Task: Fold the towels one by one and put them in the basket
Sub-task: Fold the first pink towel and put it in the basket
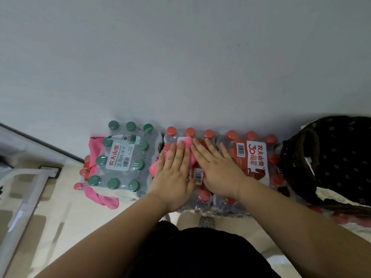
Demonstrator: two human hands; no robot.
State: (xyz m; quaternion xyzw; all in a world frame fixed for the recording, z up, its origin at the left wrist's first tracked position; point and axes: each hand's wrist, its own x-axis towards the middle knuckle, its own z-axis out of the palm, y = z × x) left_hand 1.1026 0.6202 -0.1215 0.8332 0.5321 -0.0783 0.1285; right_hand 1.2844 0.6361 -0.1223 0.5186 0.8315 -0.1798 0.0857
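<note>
Head view — "Where's the pink towel (188, 142)?"
"Under your left hand (174, 177) and right hand (216, 171), fingers flat and straight, atop red-capped bottles (252, 155); basket (331, 157), seemingly, sits right, nearer your right hand."

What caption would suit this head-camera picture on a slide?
A left hand and right hand flatten a pink towel on a pack of red-capped water bottles, dark basket at right.

Pink towel (186, 146), green-capped bottle pack (122, 157), red-capped bottle pack (251, 155), dark dotted basket (331, 157)
</note>
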